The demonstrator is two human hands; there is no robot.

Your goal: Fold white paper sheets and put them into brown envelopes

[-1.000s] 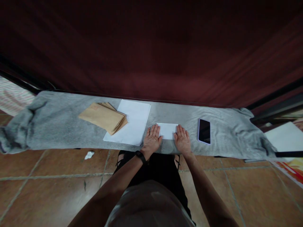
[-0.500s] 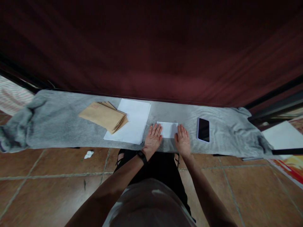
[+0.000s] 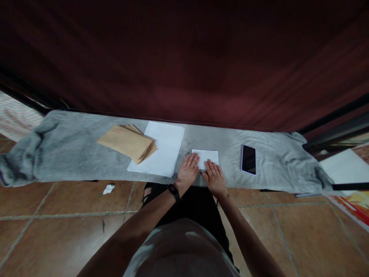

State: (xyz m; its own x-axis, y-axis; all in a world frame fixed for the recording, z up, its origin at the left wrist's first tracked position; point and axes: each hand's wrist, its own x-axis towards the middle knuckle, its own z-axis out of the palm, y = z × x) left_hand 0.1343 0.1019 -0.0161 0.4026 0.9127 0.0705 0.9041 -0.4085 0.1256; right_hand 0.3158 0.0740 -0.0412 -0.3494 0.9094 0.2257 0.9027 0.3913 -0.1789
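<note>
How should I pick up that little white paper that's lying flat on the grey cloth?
Probably pinch its right edge, coming from the right. The little white paper lies flat and thin on the soft grey cloth; the left hand is at its left side, the right hand on its near edge. The right edge is bare, apart from the phone.

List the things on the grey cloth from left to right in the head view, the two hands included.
envelopes → white sheets → left hand → right hand → phone
</note>
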